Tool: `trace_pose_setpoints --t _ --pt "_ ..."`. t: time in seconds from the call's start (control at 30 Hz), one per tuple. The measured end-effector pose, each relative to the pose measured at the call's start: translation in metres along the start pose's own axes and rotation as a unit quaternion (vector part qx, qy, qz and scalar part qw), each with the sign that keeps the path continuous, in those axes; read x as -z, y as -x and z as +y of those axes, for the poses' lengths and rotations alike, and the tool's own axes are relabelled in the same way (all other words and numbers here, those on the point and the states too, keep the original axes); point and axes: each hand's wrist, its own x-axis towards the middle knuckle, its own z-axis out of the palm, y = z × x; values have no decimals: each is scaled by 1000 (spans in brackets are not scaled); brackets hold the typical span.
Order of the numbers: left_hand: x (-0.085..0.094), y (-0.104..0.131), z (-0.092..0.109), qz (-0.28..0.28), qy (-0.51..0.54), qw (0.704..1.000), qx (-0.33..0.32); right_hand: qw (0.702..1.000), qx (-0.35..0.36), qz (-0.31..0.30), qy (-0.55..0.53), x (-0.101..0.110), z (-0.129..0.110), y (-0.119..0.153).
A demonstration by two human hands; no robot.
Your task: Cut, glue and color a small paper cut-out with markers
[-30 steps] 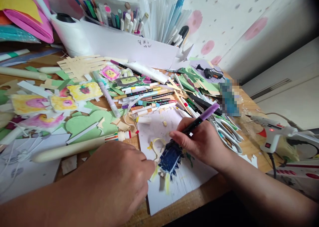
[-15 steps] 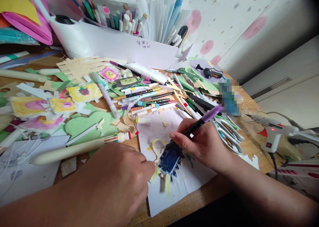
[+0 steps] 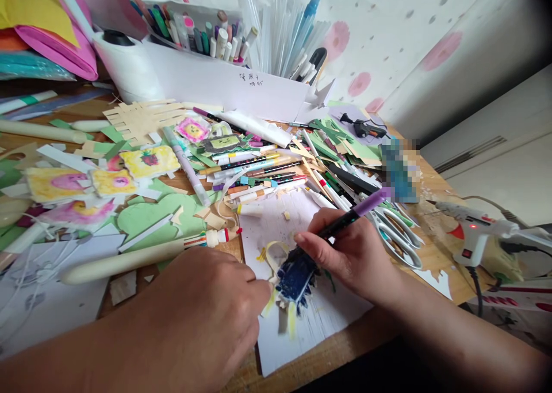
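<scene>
A dark blue paper piece (image 3: 296, 278) with fringed edges and pale yellow strips lies on a white sheet (image 3: 319, 324). My right hand (image 3: 345, 249) is closed round a black marker with a purple end (image 3: 371, 202), its lower end over the top of the blue piece. At the piece's left edge, my left hand (image 3: 224, 301) has its fingers closed, the fingertips pinching the pale edge there. My left palm is turned away and out of sight.
Scissors (image 3: 397, 237) and a glue gun (image 3: 474, 226) with a red light lie to the right. Markers and paper scraps (image 3: 259, 168) spread behind the sheet. Painted cards (image 3: 149, 161) and a cream stick (image 3: 125, 263) are at left. A pen box (image 3: 224, 82) stands behind.
The whole view has shifted slightly, with things appearing a little further right. Both hands keep nearly the same places at the blue piece, and the marker is still held.
</scene>
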Motion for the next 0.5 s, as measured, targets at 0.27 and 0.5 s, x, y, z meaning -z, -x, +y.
trace_pose_setpoints --t 0.27,0.5 --pt "3 2 0 23 -1 1000 -6 999 -10 -27 -25 -2 -1 1" --pt "3 3 1 15 -16 1000 -3 999 1 -27 -24 -4 -1 1"
